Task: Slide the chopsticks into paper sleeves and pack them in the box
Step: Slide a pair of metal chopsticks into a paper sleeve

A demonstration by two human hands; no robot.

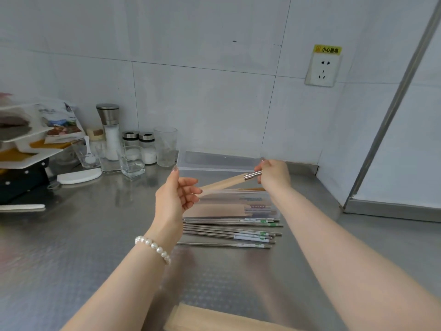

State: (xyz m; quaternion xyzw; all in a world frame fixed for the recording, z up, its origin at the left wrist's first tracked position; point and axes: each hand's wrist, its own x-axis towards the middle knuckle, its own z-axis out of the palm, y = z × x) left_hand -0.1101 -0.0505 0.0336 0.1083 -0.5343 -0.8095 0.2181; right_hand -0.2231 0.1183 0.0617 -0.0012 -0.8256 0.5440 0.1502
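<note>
My left hand (176,194) pinches the near end of a tan paper sleeve (224,183) held above the counter. My right hand (274,175) grips the metal chopsticks (253,175) whose ends stick out of the sleeve's far end. Below them stands a clear plastic box (229,206) with sleeved chopsticks inside. Its clear lid (217,161) lies behind, against the wall. Several bare metal chopsticks (229,232) lie in a loose row on the steel counter just in front of the box. A stack of empty tan sleeves (214,318) shows at the bottom edge.
Glasses (165,145), salt shakers (148,149) and a grinder (110,130) crowd the back left of the counter. A tiered rack (21,149) with plates and packets stands at the far left. A wall socket (322,68) is on the tiles; a steel frame (391,108) runs down the right.
</note>
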